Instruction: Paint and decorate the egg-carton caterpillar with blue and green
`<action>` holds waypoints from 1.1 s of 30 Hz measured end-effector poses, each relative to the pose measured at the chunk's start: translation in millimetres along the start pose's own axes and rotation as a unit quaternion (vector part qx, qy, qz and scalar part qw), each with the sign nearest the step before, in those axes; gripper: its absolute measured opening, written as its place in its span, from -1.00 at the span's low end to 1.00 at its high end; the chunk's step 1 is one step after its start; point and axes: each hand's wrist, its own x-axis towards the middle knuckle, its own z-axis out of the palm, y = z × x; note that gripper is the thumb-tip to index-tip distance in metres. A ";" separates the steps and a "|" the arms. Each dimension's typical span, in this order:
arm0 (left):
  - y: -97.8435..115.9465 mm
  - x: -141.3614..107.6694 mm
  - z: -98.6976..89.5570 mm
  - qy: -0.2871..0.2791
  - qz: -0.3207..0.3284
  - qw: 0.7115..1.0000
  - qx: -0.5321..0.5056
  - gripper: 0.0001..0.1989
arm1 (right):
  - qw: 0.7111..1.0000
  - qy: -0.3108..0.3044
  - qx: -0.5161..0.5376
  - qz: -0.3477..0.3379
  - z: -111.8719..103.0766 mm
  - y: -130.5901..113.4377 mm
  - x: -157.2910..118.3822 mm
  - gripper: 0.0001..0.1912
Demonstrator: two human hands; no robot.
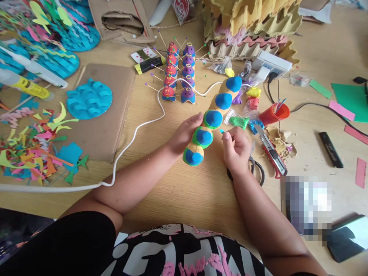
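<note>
My left hand (188, 130) grips a strip of egg-carton cups (212, 119) from its left side, held up over the table. Each cup is capped with blue modelling clay, and the nearest ones also carry a green band around the blue. Close to the strip's right side, my right hand (237, 147) is closed in a pinch. A small blue piece (222, 131) sticks out at its fingertips; it looks like clay, but its kind is not certain. Under the right hand lie black-handled scissors (258, 170), partly hidden by the wrist.
Two finished-looking caterpillars, one red-faced (171, 71) and one purple-faced (188, 71), stand behind, with pins sticking out. A white cable (138, 128) crosses the table. On the right are a utility knife (271, 151), an orange cup (274, 114) and clay bags (238, 120). Paper scraps (34, 149) lie left.
</note>
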 end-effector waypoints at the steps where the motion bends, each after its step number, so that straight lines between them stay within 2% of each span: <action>1: -0.6 0.7 -1.0 -0.010 -0.008 1.000 -0.002 -0.38 | 1.000 -0.009 -0.015 -0.013 -0.3 -0.7 0.3 -0.50; 8: -6.8 5.1 -1.8 -0.015 -0.004 0.999 0.033 -0.33 | 0.998 -0.012 -0.049 -0.027 0.0 -0.5 1.3 -0.55; 13: -2.1 1.8 1.5 -0.046 0.013 0.998 0.031 -0.38 | 0.999 -0.006 -0.032 -0.029 0.8 -0.8 0.8 -0.57; 20: 0.6 -0.8 2.0 -0.093 -0.035 0.995 0.000 -0.39 | 0.999 -0.004 -0.034 -0.017 1.3 0.8 0.2 -0.55; 33: -0.4 -0.9 5.2 -0.069 -0.003 0.997 0.017 -0.42 | 0.999 0.014 -0.042 -0.030 0.9 -4.8 1.1 -0.51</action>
